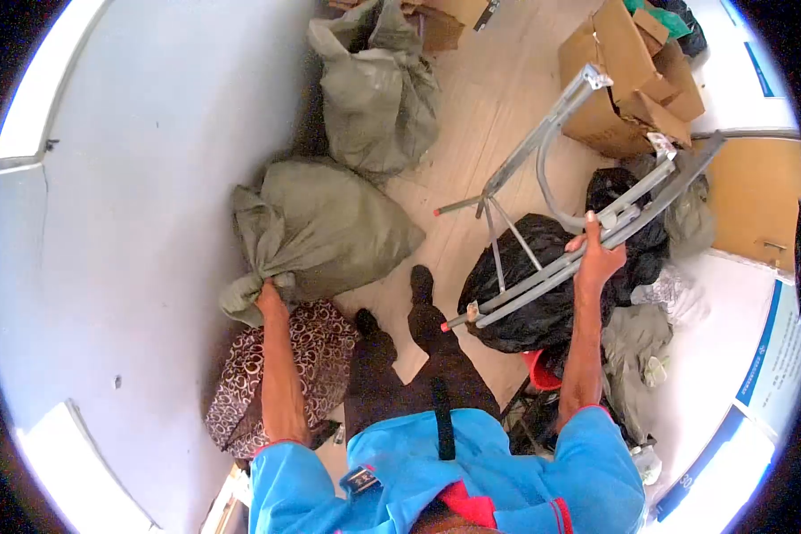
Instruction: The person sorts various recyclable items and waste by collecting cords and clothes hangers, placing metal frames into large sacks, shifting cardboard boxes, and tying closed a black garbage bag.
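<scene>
My left hand (271, 301) is closed round the gathered neck of a full grey-green sack (329, 227), which lies on its side on the floor by the wall. On the other side, my right hand (599, 258) grips a grey metal tube frame (543, 276) with several bars and small red end caps. The frame slants up and away to the right, over black plastic bags (525, 240). Beneath my left forearm is a brown and white patterned bag (285, 374).
Farther ahead stands another grey-green sack (378, 107), open at its top. An open cardboard box (614, 98) is at the upper right. A red container (543, 369) and grey sheeting (636, 347) lie to the right of my legs. A wall runs along the left.
</scene>
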`<state>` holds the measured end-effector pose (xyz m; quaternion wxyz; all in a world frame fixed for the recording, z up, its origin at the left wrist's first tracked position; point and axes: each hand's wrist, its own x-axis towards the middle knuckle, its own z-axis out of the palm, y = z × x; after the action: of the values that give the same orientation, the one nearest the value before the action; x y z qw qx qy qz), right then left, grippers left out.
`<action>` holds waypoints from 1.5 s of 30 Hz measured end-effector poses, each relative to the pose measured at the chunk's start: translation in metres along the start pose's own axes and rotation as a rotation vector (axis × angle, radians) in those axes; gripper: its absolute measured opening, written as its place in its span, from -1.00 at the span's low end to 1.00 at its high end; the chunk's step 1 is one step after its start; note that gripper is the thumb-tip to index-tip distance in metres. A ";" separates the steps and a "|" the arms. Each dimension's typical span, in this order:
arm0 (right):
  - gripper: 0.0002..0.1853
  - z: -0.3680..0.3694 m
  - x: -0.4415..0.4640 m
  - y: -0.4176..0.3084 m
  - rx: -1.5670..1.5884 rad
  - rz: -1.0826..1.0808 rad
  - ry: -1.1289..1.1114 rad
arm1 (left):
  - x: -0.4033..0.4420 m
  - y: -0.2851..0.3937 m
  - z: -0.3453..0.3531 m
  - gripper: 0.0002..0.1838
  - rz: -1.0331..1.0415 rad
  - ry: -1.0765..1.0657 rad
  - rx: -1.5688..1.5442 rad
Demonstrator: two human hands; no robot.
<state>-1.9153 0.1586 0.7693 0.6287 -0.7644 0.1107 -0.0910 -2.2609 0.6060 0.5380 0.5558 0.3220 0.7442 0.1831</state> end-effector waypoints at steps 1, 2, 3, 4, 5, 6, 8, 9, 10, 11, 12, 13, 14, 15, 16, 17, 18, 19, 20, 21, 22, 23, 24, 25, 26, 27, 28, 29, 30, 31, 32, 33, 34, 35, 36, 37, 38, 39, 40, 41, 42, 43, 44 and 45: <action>-0.81 0.003 0.008 -0.018 0.006 -0.006 0.004 | -0.021 0.009 0.005 -0.38 -0.036 0.004 0.000; -0.83 0.008 0.009 -0.034 0.036 0.002 0.002 | -0.020 0.005 -0.001 -0.41 -0.102 -0.034 0.062; -0.85 0.010 0.015 -0.053 0.057 0.012 0.001 | -0.021 0.004 -0.010 -0.41 -0.104 -0.050 0.063; -0.87 0.010 0.024 -0.063 0.118 -0.045 -0.016 | -0.020 0.003 -0.027 -0.43 -0.013 -0.176 0.149; -0.87 0.015 0.031 -0.073 0.136 -0.053 -0.011 | -0.019 0.002 -0.036 -0.44 0.085 -0.305 0.224; -0.87 0.018 0.041 -0.081 0.151 -0.050 -0.028 | -0.038 0.016 -0.042 -0.43 0.065 -0.295 0.338; -0.87 0.020 0.057 -0.103 0.173 -0.055 -0.032 | -0.066 0.032 -0.059 -0.44 0.153 -0.366 0.337; -0.87 0.030 0.050 -0.106 0.174 -0.077 -0.018 | -0.055 0.029 -0.078 -0.46 0.198 -0.419 0.260; -0.86 0.036 0.052 -0.119 0.185 -0.073 -0.026 | -0.046 0.028 -0.096 -0.48 0.238 -0.475 0.181; -0.86 0.035 0.056 -0.132 0.190 -0.066 -0.035 | -0.046 0.036 -0.111 -0.50 0.178 -0.478 0.102; -0.86 0.035 0.059 -0.129 0.201 -0.064 -0.051 | -0.049 0.043 -0.131 -0.52 -0.003 -0.433 -0.028; -0.86 0.032 0.066 -0.133 0.203 -0.099 -0.075 | -0.053 0.053 -0.146 -0.54 -0.177 -0.371 -0.147; -0.86 0.031 0.073 -0.135 0.209 -0.112 -0.086 | -0.057 0.059 -0.157 -0.56 -0.275 -0.275 -0.216; -0.86 0.031 0.081 -0.135 0.210 -0.110 -0.116 | -0.052 0.052 -0.175 -0.56 -0.198 -0.136 -0.170; -0.86 0.031 0.088 -0.142 0.230 -0.118 -0.132 | -0.053 0.055 -0.183 -0.55 -0.118 0.012 -0.135; -0.86 0.033 0.098 -0.144 0.235 -0.128 -0.131 | -0.064 0.062 -0.159 -0.55 -0.114 0.005 -0.143; -0.87 0.036 0.108 -0.148 0.203 -0.118 -0.138 | -0.048 0.058 -0.162 -0.56 -0.052 0.029 -0.109; -0.87 0.043 0.118 -0.149 0.172 -0.101 -0.159 | -0.030 0.052 -0.161 -0.57 0.053 0.047 -0.042; -0.86 0.050 0.130 -0.149 0.137 -0.096 -0.161 | -0.005 0.045 -0.160 -0.57 0.173 0.082 0.058; -0.85 0.058 0.145 -0.149 0.073 -0.091 -0.200 | 0.024 0.033 -0.154 -0.58 0.294 0.096 0.174; -0.85 0.062 0.170 -0.155 0.087 -0.088 -0.238 | -0.066 0.065 -0.072 -0.65 0.334 0.033 0.014; -0.85 0.066 0.181 -0.158 0.105 -0.091 -0.273 | -0.029 0.042 -0.056 -0.71 0.464 -0.296 -0.034; -0.86 0.078 0.202 -0.155 0.092 -0.064 -0.343 | -0.114 0.077 0.038 -0.73 0.438 -0.117 0.011; -0.87 0.088 0.224 -0.151 0.085 -0.039 -0.403 | -0.128 0.092 0.094 -0.71 0.349 -0.195 0.261; -0.86 0.099 0.244 -0.146 0.050 -0.036 -0.462 | -0.108 0.075 0.143 -0.69 0.447 -0.278 0.236; -0.86 0.111 0.260 -0.140 0.048 0.001 -0.488 | -0.113 0.085 0.199 -0.66 0.532 -0.276 0.605; -0.86 0.120 0.277 -0.139 -0.056 0.020 -0.518 | -0.129 0.094 0.252 -0.62 0.823 -0.320 0.739; -0.85 0.129 0.297 -0.140 -0.165 0.016 -0.552 | -0.180 0.128 0.311 -0.59 1.072 -0.295 0.798; -0.83 0.132 0.300 -0.145 -0.127 0.011 -0.575 | -0.190 0.136 0.347 -0.57 1.273 -0.298 0.815; -0.83 0.139 0.311 -0.144 -0.137 0.034 -0.614 | -0.205 0.154 0.383 -0.52 1.376 -0.322 0.862; -0.83 0.141 0.319 -0.142 -0.197 0.027 -0.645 | -0.210 0.163 0.414 -0.48 1.490 -0.326 0.935; -0.82 0.144 0.327 -0.140 -0.251 0.005 -0.670 | -0.208 0.170 0.441 -0.44 1.616 -0.332 0.993; -0.85 0.153 0.340 -0.132 -0.242 0.001 -0.681 | -0.200 0.169 0.464 -0.44 1.592 -0.321 1.003; -0.85 0.159 0.350 -0.130 -0.247 0.006 -0.702 | -0.189 0.162 0.482 -0.42 1.396 -0.327 1.297; -0.87 0.165 0.357 -0.131 -0.213 -0.022 -0.693 | -0.180 0.157 0.494 -0.40 1.182 -0.333 1.569; -0.89 0.169 0.363 -0.134 -0.180 -0.049 -0.683 | -0.171 0.153 0.498 -0.40 1.170 -0.326 1.572; -0.87 0.171 0.371 -0.136 -0.189 -0.023 -0.725 | -0.161 0.145 0.494 -0.43 0.996 -0.435 1.608; -0.87 0.175 0.377 -0.142 -0.205 -0.008 -0.748 | -0.153 0.131 0.487 -0.46 0.811 -0.543 1.630; -0.84 0.182 0.380 -0.151 -0.188 -0.004 -0.796 | -0.139 0.114 0.483 -0.58 0.822 -0.627 1.688; -0.81 0.192 0.384 -0.158 -0.161 -0.006 -0.839 | -0.139 0.105 0.477 -0.58 0.803 -0.622 1.684; -0.78 0.200 0.382 -0.165 -0.106 -0.062 -0.868 | -0.146 0.097 0.466 -0.58 0.813 -0.724 1.687; -0.78 0.205 0.381 -0.169 -0.107 -0.056 -0.882 | -0.153 0.090 0.452 -0.55 0.820 -0.828 1.689; -0.76 0.206 0.383 -0.172 0.002 -0.065 -0.898 | -0.161 0.091 0.440 -0.55 0.811 -0.822 1.687; -0.74 0.209 0.382 -0.176 0.106 -0.073 -0.908 | -0.170 0.095 0.428 -0.53 0.834 -0.853 1.695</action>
<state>-1.4815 0.2798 0.9015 0.6482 -0.6969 -0.2080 0.2256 -1.8004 0.5220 0.5836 0.2567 0.8776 0.1996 -0.3522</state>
